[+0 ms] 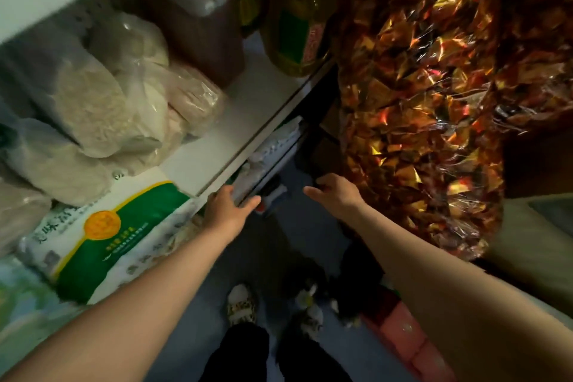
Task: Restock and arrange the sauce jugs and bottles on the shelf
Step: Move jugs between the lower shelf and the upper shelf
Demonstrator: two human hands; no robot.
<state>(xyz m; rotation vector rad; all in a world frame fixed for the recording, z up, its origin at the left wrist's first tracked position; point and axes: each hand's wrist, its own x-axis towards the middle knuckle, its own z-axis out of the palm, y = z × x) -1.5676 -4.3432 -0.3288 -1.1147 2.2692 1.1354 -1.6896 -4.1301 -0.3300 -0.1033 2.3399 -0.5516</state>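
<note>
Both hands low under shelf (248, 121) edge: L hand (228, 208) fingers straight, R hand (333, 192) loosely curled, both empty; oil jug (294, 25) up on shelf, well above.

Two jugs (198, 18) (294, 15); one green-labelled sack (102, 245); one foil-filled bag (434, 96); two hands (228, 208) (333, 194).

The green-and-white sack (102, 245) by my arm carries Chinese print, too blurred for me to read; the yellow jug (294, 28) has a label, perhaps Chinese too.
</note>
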